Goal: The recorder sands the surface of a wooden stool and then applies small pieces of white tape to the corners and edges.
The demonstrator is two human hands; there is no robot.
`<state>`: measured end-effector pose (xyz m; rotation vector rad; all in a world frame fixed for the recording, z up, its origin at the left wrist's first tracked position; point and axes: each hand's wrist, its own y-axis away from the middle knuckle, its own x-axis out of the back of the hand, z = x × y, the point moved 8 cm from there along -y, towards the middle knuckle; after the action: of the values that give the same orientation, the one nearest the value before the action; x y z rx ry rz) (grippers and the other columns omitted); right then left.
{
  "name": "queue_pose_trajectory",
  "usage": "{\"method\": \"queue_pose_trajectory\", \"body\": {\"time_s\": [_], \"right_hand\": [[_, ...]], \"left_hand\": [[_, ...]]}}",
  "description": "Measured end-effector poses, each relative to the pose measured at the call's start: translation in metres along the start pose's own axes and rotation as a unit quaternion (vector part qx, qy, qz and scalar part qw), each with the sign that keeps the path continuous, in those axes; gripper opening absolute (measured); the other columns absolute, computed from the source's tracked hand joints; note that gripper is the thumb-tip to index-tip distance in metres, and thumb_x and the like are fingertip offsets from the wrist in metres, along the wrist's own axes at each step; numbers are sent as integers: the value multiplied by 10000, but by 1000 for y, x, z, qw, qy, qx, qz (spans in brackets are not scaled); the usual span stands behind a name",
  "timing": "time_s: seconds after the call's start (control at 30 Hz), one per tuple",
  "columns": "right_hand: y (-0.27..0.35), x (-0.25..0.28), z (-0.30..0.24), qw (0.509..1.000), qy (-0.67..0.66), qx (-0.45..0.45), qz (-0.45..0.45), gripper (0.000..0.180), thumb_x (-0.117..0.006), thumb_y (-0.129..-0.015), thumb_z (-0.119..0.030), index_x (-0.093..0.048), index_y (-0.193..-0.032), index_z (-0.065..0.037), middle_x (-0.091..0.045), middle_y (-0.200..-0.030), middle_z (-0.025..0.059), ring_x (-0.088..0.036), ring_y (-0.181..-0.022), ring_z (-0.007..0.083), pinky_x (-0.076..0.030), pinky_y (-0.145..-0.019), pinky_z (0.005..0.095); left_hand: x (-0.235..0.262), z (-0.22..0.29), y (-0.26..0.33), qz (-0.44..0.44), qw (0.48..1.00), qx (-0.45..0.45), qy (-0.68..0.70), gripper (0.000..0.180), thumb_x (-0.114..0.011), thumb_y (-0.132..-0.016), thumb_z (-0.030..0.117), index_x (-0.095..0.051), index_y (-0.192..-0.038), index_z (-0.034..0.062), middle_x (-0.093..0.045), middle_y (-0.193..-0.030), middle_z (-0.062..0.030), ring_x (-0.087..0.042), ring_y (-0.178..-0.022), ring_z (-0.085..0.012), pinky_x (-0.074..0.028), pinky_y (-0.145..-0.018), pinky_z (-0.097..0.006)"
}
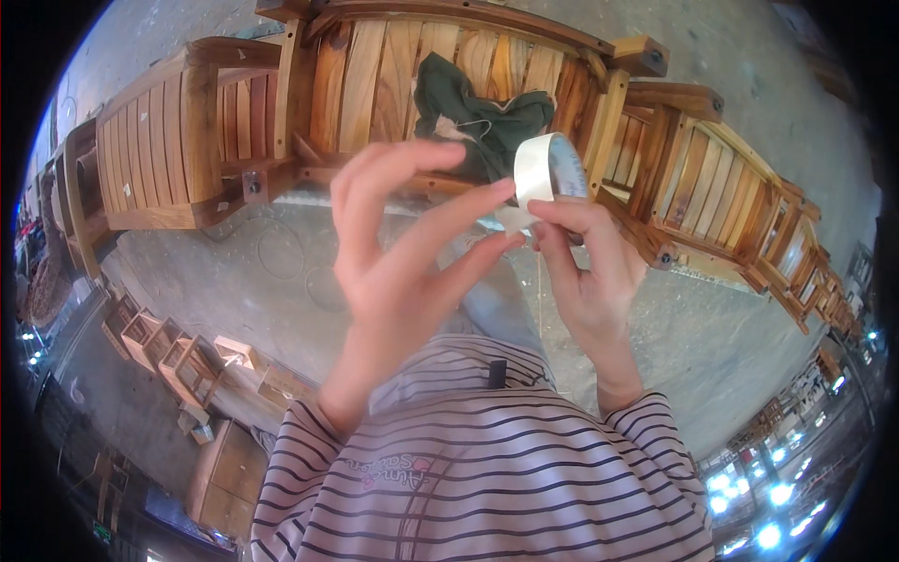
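Note:
A roll of white tape [536, 174] is held up in front of me, its pale blue inner ring facing right. My right hand [592, 262] grips the roll's lower edge between thumb and fingers. From the roll's underside a short loose end of tape [513, 219] comes off. My left hand [398, 244] pinches that end between thumb and index finger, while its other fingers stay raised and spread. Beyond the hands, a crumpled dark green cloth [478, 117] with a beige patch lies on a slatted wooden chair [361, 84].
More slatted wooden chairs stand in a row to the left [154, 140] and right [702, 178]. Behind at lower left are small wooden frames [187, 361] and a brown cardboard box [228, 478]. The concrete floor [290, 262] runs between them.

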<state>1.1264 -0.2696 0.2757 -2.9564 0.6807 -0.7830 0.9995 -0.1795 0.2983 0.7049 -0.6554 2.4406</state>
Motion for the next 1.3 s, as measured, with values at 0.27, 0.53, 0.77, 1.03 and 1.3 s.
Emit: {"method": "queue_pose_trajectory", "body": {"time_s": [0.27,0.53,0.77,1.03,1.3], "right_hand": [[-19,-20,12,979,177,102,-24,297,-692,-711,18,-621,-991,-49,-598,-818,56,-612,-618,213,-484,-526,309],[-34,-48,48,965,216,143,-42,242,-716,-669,-61,-536,-825,-103,-489,-745,31,-571,-607,196,-468,-538,320],[-35,-55,63,967,192,164,-25,225,-726,-688,-58,-549,-824,-89,-505,-722,33,-564,-592,206,-431,-517,320],[-28,-49,62,962,181,200,50,223,-724,-659,-24,-598,-842,-40,-532,-711,40,-528,-543,195,-400,-484,299],[-10,-38,53,952,184,224,98,144,-710,-725,-16,-631,-845,-22,-553,-675,28,-514,-516,142,-381,-447,287]], "left_hand": [[-21,-7,-15,-31,988,-60,-141,253,-817,-565,103,-745,-804,149,-600,-1192,-33,-493,-1124,-279,-345,-969,-389],[-57,-57,-21,-29,993,-15,-111,193,-772,-584,98,-666,-745,120,-519,-1132,-51,-450,-1103,-288,-348,-927,-402],[-72,-83,-18,-15,998,64,-3,210,-761,-573,73,-647,-749,77,-435,-1031,-126,-400,-1017,-328,-374,-867,-428],[-80,-90,-14,-28,988,146,47,193,-766,-616,90,-661,-777,81,-387,-984,-133,-375,-999,-326,-364,-893,-398],[-70,-132,-17,5,972,202,121,94,-677,-807,114,-652,-848,33,-488,-951,-76,-457,-985,-202,-374,-897,-332]]}}
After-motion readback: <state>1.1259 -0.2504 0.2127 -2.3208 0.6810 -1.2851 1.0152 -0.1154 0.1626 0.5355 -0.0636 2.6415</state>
